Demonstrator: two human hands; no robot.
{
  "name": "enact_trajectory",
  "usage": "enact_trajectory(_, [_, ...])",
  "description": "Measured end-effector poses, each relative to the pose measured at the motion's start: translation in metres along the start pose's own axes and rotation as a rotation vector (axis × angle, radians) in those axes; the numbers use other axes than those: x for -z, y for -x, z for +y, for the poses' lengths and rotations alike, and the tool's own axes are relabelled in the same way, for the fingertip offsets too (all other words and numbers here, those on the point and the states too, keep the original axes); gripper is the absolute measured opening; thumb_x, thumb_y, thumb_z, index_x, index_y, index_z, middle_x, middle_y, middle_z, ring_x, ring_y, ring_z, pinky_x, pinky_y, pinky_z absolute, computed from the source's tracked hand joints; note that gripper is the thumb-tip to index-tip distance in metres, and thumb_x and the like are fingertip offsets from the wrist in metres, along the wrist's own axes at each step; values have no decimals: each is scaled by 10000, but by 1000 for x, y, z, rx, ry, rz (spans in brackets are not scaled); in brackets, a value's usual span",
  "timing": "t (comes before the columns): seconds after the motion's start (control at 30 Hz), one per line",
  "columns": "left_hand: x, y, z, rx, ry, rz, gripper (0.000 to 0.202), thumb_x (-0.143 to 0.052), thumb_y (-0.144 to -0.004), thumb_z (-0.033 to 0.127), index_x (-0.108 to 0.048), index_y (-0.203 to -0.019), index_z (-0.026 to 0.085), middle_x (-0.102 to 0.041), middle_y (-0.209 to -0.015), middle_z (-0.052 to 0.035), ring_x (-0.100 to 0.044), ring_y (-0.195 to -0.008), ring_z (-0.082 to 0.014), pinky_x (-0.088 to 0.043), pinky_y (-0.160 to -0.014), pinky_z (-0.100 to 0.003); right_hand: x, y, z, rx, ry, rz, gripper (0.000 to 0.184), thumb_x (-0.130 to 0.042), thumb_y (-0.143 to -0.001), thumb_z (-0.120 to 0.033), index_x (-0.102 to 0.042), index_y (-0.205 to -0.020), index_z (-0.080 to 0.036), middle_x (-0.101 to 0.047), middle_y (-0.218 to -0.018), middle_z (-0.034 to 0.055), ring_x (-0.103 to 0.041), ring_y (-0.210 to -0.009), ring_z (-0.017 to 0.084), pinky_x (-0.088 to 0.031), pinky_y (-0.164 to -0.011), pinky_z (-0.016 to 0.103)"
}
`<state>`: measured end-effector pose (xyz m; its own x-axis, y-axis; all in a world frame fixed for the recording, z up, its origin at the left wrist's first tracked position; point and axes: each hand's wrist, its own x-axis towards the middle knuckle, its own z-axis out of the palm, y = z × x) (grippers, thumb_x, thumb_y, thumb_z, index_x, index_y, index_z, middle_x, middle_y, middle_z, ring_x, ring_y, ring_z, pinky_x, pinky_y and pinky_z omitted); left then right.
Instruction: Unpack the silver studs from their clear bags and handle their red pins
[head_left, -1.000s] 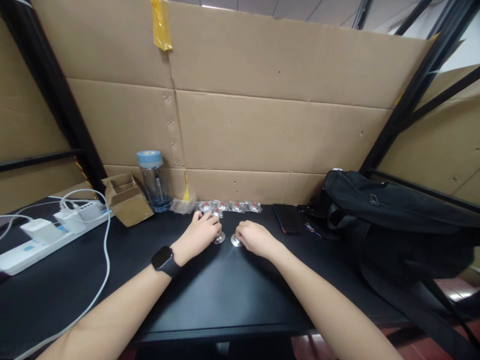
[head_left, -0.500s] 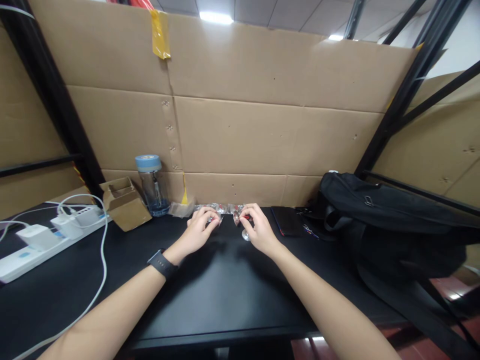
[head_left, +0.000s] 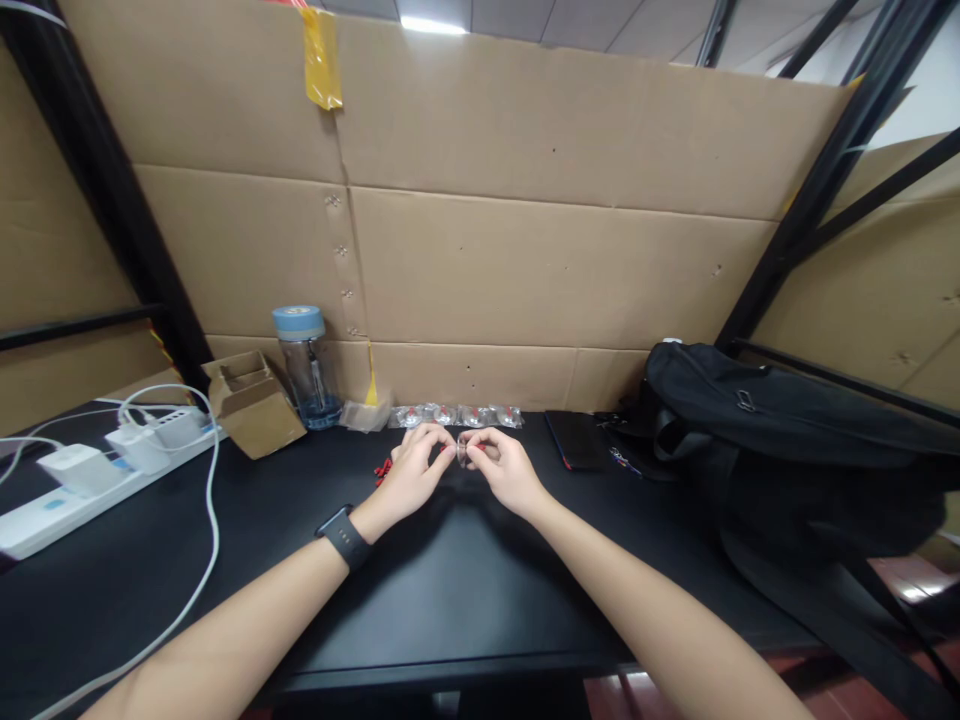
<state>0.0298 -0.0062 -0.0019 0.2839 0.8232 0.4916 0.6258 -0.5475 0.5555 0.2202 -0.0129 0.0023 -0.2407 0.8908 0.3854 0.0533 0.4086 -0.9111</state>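
Between my two hands is a small shiny round piece (head_left: 461, 451), held up edge-on above the black table (head_left: 457, 610). My left hand (head_left: 420, 462) pinches at its left side with thumb and fingers closed. From the right, my right hand (head_left: 504, 466) pinches the same piece, and a bit of red shows at its fingertips. Small red things (head_left: 382, 471) lie partly hidden behind my left hand. Just beyond both hands, a row of clear plastic packets (head_left: 474, 415) with shiny round contents and red marks lies along the cardboard wall.
At the left are a white power strip (head_left: 82, 500) with chargers and a cable, an open cardboard box (head_left: 259, 415) and a blue-lidded bottle (head_left: 304, 375). A dark flat case (head_left: 574, 441), keys (head_left: 624, 461) and a black bag (head_left: 795, 450) sit at the right.
My hands have come together from apart, and the shiny round piece is now between their fingertips. The packets and small red things show more plainly. The view has shifted slightly.
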Motion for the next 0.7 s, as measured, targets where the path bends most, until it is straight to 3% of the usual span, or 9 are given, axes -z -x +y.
enact_trajectory(0.07, [0, 1, 0, 20, -60, -11, 240, -467, -996, 439, -619, -983, 253, -610, -1171, -39, -504, -1165, -249, -385, -966, -443, 1, 0, 3, -86, -107, -25, 285, -702, -823, -439, -598, -875, -179, -661, -1153, 89, -712, -882, 208, -628, -747, 375])
enact_trajectory(0.17, [1, 2, 0, 14, -131, -19, 239, -470, -991, 438, -634, -988, 264, -600, -1189, -39, -486, -1178, -262, -383, -931, -439, 0, 1, 4, -140, -211, -24, 373, -758, -779, -422, -631, -1064, -218, -653, -1136, 66, -712, -910, 212, -644, -734, 403])
enact_trajectory(0.23, [1, 2, 1, 0, -154, -19, 226, -486, -984, 425, -643, -981, 262, -598, -1193, -43, -478, -1178, -264, -378, -924, -435, 0, 2, 3, -166, -259, -34, 475, -784, -759, -412, -641, -1179, -241, -654, -1145, 66, -707, -949, 214, -640, -787, 426])
enact_trajectory(0.4, [2, 1, 2, 7, -154, -29, 206, -502, -980, 400, -652, -953, 262, -605, -1184, -38, -472, -1170, -263, -359, -935, -448, -2, 4, -2, -239, -326, -47, 529, -826, -721, -413, -708, -1178, -175, -724, -1090, 103, -698, -1032, 262, -586, -930, 501])
enact_trajectory(0.53, [2, 2, 1, -4, -133, -22, 211, -491, -987, 392, -652, -957, 260, -605, -1182, -40, -472, -1166, -255, -358, -944, -448, -2, 3, 1, -134, -207, -48, 615, -883, -646, -348, -702, -1210, -182, -737, -1144, 104, -688, -1077, 282, -512, -1032, 539])
enact_trajectory(0.7, [7, 0, -2, -104, -163, -33, 217, -508, -980, 402, -674, -981, 261, -598, -1195, -53, -465, -1160, -254, -374, -949, -437, -5, 1, 8, -24, -37, 1, 530, -861, -668, -334, -718, -1154, -178, -738, -1150, 107, -700, -1061, 275, -489, -1057, 520])
